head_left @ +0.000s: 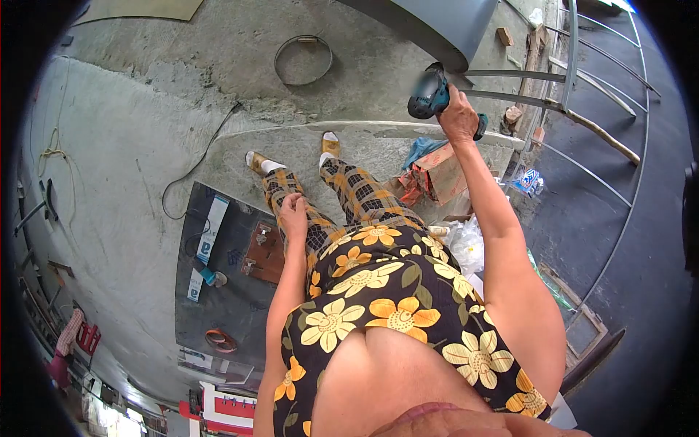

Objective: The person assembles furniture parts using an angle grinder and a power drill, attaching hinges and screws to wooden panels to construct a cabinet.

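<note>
My right hand (459, 116) is wrapped around a teal-and-black cordless angle grinder (428, 96), with its battery end showing behind the wrist. The blurred round head of the tool is close to the lower edge of a large curved grey metal sheet (429, 29). Grey metal bars (517, 75) run rightward from beside that edge. My left hand (293, 215) hangs in front of the plaid trousers at thigh height. Its fingers are curled together, and nothing shows in them.
A metal hoop (303, 60) lies on the concrete floor. Left of my legs, a dark board (191, 251) carries a brown box (263, 251) and a tape roll (220, 340). A cable (196, 167) crosses the floor. A cardboard box (445, 172) and plastic bags (466, 244) are at right.
</note>
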Tool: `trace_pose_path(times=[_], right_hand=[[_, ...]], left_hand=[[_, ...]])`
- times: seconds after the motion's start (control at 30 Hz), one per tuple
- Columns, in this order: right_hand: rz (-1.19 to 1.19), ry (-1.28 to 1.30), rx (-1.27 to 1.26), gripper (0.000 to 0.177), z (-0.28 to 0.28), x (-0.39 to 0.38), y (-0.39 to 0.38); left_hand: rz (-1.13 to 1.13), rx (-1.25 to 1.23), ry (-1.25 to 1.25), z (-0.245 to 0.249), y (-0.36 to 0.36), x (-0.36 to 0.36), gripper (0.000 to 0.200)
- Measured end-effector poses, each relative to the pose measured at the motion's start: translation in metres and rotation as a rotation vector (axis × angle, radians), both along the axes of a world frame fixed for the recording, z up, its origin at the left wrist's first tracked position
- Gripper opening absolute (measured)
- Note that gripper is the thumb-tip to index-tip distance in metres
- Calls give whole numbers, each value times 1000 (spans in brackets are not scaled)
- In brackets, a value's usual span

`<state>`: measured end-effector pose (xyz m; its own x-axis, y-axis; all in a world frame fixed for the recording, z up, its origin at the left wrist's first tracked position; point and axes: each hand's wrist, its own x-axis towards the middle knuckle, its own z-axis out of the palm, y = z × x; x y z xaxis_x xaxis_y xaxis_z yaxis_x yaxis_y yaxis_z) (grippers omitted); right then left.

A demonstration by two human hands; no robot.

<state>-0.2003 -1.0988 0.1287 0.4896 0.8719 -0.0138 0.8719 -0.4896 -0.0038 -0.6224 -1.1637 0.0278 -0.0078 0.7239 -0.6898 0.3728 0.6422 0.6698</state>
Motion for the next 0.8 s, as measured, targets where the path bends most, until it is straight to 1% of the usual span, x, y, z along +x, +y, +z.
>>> trace_pose_path(times=[0.13, 0.23, 0.27, 0.3, 0.37, 0.4, 0.43, 0.47, 0.5, 0.57, 0.63, 0.7, 0.8], right_hand=[[3, -12, -11, 43, -5, 11, 6], [-25, -2, -60, 33, -2, 8, 9], [-1, 10, -12, 24, -5, 8, 5], [-32, 32, -76, 26, 1, 2, 5], [72, 159, 21, 37, -2, -7, -11], [102, 198, 14, 42, 2, -18, -18], [85, 254, -141, 45, 16, -35, -19], [146, 286, -156, 46, 10, -44, -28], [202, 348, -162, 46, 17, -61, -31], [288, 481, -246, 48, 36, -91, -29], [364, 630, -251, 44, 59, -118, -17], [384, 695, -256, 46, 50, -139, -12], [384, 706, -224, 49, 44, -169, 9]], left_hand=[[-8, -21, 17, 6, 2, 3, 22], [40, 35, -26, -4, -1, 2, 20], [28, 60, -7, -7, 0, 2, 20], [17, 93, 11, -7, 2, 1, 20], [9, 158, 19, -15, 7, -3, 19], [14, 189, 8, -24, 9, -5, 18], [18, 223, -4, -29, 14, -9, 18], [15, 259, 7, -29, 22, -9, 18], [12, 293, 21, -28, 32, -11, 17], [29, 335, 39, -20, 53, -15, 17], [62, 345, 52, -4, 79, -25, 17], [96, 377, 122, 10, 101, -38, 17], [170, 416, 145, 11, 118, -77, 17]])
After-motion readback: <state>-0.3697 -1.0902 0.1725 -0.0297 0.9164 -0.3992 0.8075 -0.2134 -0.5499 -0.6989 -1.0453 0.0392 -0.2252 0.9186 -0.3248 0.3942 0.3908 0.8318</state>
